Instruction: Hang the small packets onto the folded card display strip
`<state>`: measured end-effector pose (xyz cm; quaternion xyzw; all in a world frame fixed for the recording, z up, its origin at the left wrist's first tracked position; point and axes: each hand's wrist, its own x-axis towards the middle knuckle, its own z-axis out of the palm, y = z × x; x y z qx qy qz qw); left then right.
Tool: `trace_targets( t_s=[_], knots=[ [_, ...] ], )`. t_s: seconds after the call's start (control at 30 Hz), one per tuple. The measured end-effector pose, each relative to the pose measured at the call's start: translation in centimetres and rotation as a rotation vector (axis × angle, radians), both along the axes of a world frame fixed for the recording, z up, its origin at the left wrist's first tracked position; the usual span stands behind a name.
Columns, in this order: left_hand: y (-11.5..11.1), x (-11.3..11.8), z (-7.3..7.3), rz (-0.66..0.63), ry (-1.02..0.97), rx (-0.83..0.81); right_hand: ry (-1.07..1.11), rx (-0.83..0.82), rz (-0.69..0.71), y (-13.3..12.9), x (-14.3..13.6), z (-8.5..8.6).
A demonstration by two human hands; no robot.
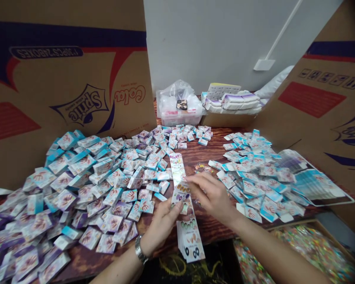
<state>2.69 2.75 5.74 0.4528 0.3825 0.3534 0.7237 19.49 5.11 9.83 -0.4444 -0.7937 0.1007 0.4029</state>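
Observation:
Long, narrow printed leaflets with rows of coloured ovals lie in a stack across my left hand. The thumb presses on top of them, and a metal watch is on that wrist. The stack's lower end fans slightly past the table's front edge. My right hand is closed in a pinch at the right edge of the upper leaflet, its fingertips partly hidden. Left of my hands is a large heap of small closed boxes. To the right lies a pile of small boxes, several with flaps open.
Large cardboard cartons stand at both sides. At the back are a plastic tub with bags and a box of flat packs. Small colourful packets lie behind my right hand; more fill a carton below right.

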Motion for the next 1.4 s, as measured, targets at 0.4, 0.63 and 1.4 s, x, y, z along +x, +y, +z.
trace_targets(
  t_s=[0.4,0.63,1.4],
  knots=[
    [0.6,-0.6,0.3,0.041,-0.439,-0.37,-0.43,0.346,0.183,-2.5,-0.4,-2.6],
    [0.8,-0.6,0.0,0.186,-0.218,-0.213,-0.084,-0.201,0.212,-1.8,-0.8,-2.3],
    [1.1,0.6,-3.6,0.08,0.481,0.588,-0.519,-0.425,0.022,4.0,5.7,-4.1]
  ],
)
